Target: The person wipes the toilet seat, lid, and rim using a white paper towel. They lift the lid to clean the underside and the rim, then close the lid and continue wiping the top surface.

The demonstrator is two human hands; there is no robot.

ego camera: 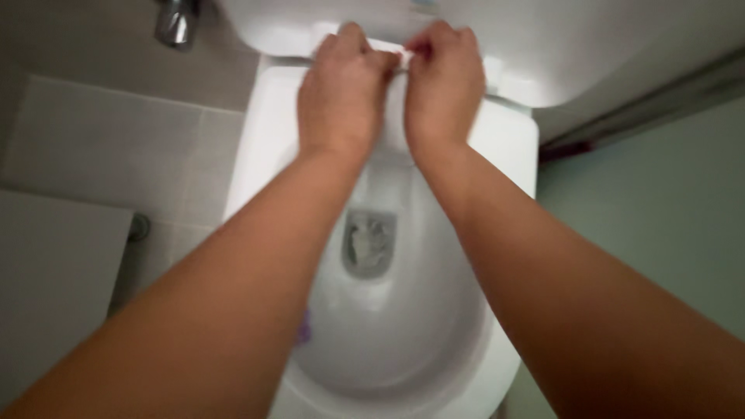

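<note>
Two hands up at the back of the toilet here, both ours; left hand (341, 93) and right hand (444, 81) are curled nearly closed, fingertips pinched together on a small white strip (402, 58) that sits right where the bowl's rim (272, 140) meets the tank (543, 46); it's blurry, so we can't tell if that strip is paper, tape or a bit of plastic, only that both hands have a pinch on it and the knuckles nearly touch.

What could go wrong, as we see it: the grip is just fingertips on something thin, so a hard tug could tear it or let it slip; anything that drops falls straight into the open bowl and the water (369, 244) right below our wrists; the porcelain looks smooth and maybe wet, so a hand bracing on it could slide.

Around us: a purple thing (305, 332) peeks out by the left forearm on the inner side of the bowl, mostly hidden, can't say what it is; a chrome pipe (177, 22) stands up top left against the wall; grey tile floor (116, 132) to the left with a small round fitting (140, 226) in it; a pale green wall (660, 202) close on the right. Our own forearms cover much of the bowl, and the tank crowds the hands from behind.
</note>
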